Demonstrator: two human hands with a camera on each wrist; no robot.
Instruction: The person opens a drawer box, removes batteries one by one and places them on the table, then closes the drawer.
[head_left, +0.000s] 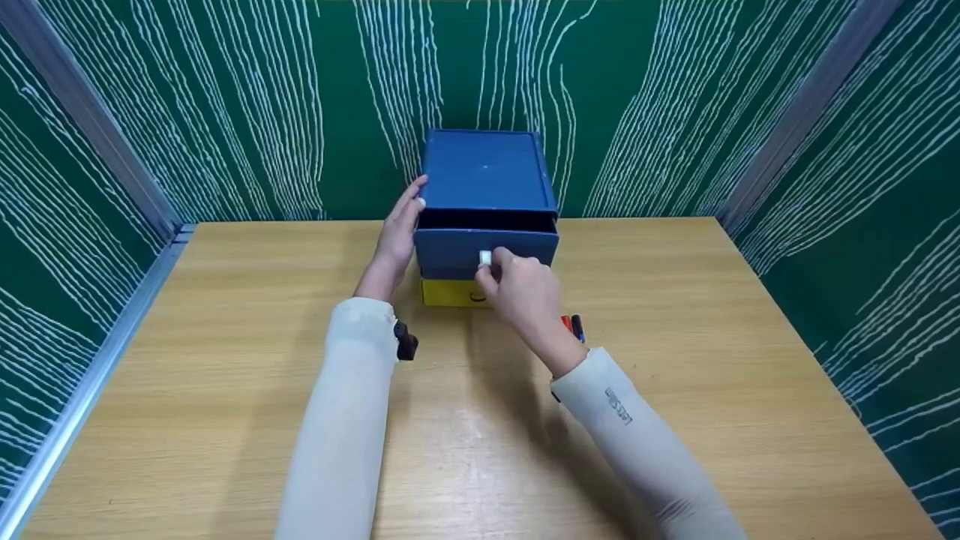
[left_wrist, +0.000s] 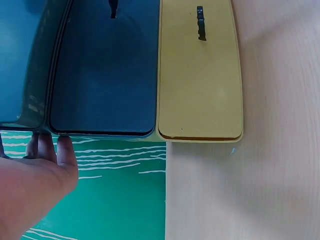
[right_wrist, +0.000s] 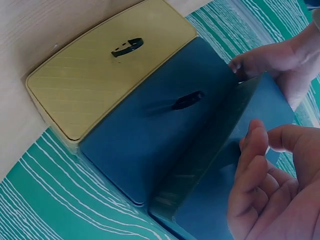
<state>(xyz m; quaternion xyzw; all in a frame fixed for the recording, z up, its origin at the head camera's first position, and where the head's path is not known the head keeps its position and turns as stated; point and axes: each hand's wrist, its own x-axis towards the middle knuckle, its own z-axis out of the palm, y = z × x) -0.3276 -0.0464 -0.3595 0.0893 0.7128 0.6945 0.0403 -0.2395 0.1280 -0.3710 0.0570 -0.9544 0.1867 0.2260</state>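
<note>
A small drawer cabinet stands at the table's back edge, with two blue drawers above a yellow drawer. The top blue drawer is pulled partly out, leaving a dark gap under the cabinet's lid. My right hand pinches the small white handle at the middle of its front; in the right wrist view the fingers mostly hide it. Against the cabinet's left side rests my left hand, fingers extended along it. The middle blue drawer and the yellow one are closed, each with a dark handle.
Red and dark-blue pens lie on the wooden table, partly behind the right wrist. Behind the cabinet rises a green wall with white lines. Metal posts stand at the corners.
</note>
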